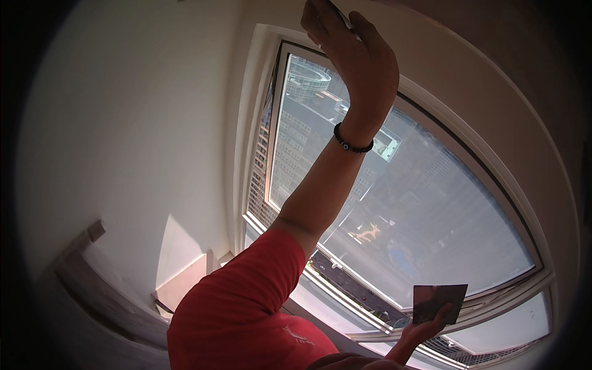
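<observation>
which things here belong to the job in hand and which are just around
In hand:
dark square panel, in the right hand
thin object, mostly hidden, in the left hand

Seemingly just around:
window
pale wall
beaded bracelet, worn on the left wrist

Daylight enters through the window (438, 209) — picture edges bend, blackened.

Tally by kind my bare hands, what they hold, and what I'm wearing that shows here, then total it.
Hands: 2 (left hand, right hand)
Dark square panel, in the right hand: 1
Thin object in the left hand, mostly hidden, kind unclear: 1
Black bead bracelet: 1
Red shirt: 1
Total: 6
</observation>
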